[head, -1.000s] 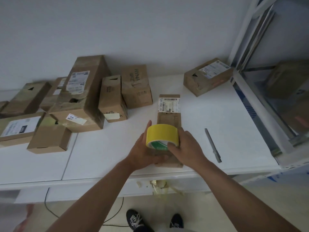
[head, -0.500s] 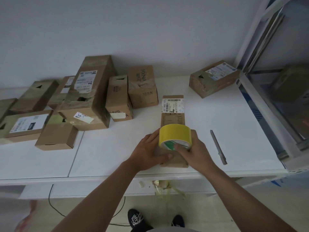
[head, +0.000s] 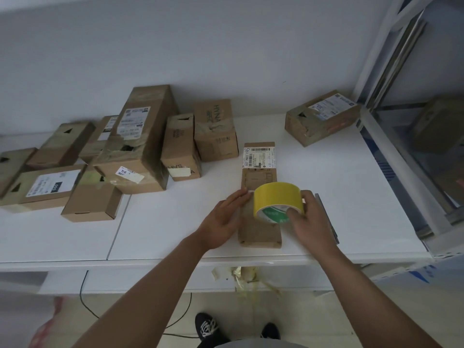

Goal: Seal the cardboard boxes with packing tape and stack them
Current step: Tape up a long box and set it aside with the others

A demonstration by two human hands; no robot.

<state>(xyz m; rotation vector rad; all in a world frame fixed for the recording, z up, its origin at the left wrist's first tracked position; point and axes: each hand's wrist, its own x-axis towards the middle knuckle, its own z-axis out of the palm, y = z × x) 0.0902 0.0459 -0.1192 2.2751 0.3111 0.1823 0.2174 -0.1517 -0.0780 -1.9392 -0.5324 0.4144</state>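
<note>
Your right hand (head: 310, 217) has carried the yellow tape roll (head: 276, 200) in its grip rightward off your flat left hand (head: 226, 217), apparently starting a strip over the box (head: 258, 172).

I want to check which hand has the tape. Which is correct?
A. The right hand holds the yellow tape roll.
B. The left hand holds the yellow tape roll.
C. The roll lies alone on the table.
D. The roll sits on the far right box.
A: the right hand grips the yellow tape roll above the narrow box, while the left hand rests flat beside it.
</note>
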